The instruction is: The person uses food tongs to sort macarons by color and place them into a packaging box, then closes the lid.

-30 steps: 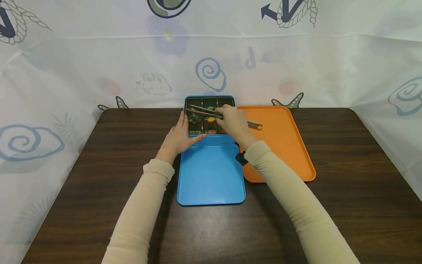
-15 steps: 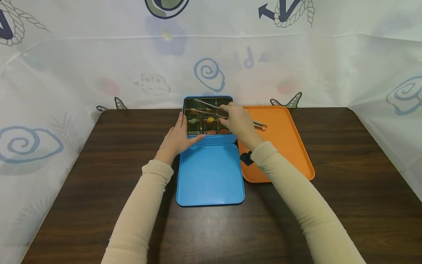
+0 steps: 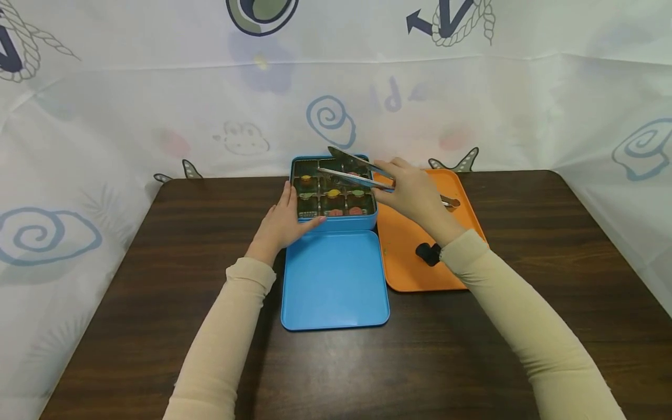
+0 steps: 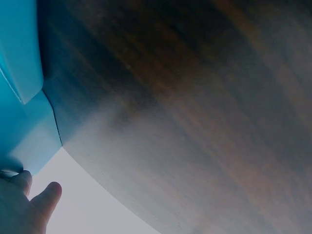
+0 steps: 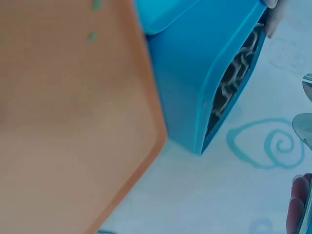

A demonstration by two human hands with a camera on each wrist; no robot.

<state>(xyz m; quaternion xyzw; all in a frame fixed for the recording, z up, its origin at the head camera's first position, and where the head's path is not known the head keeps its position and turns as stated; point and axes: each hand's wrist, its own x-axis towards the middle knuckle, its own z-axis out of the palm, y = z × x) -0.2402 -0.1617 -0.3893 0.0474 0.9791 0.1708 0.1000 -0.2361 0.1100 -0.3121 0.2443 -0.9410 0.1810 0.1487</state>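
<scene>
A blue hinged box (image 3: pixel 349 223) lies with its lid (image 3: pixel 336 280) folded flat toward me. Its dark insert (image 3: pixel 332 163) is divided into several compartments holding small yellow, green and reddish pieces. My left hand (image 3: pixel 278 227) rests on the box's left side, fingers straight along the wall and thumb stretched over the front edge. In my right hand (image 3: pixel 412 189) I grip metal tongs (image 3: pixel 352 175) above the box's right part. Their tips stand spread apart with nothing between them. In the right wrist view the spoon-shaped tong ends (image 5: pixel 303 126) and fingertips (image 5: pixel 297 200) show at the right edge.
An orange tray (image 3: pixel 404 265) lies right beside the box, partly under my right forearm; small green bits (image 5: pixel 91 36) dot it. Both rest on a dark wooden table (image 3: pixel 184 262). A printed white cloth (image 3: pixel 336 76) hangs behind the table's far edge.
My right hand has moved right and up out of the box with the tongs, whose tips have spread wider. More compartments show. My left hand stays on the box.
</scene>
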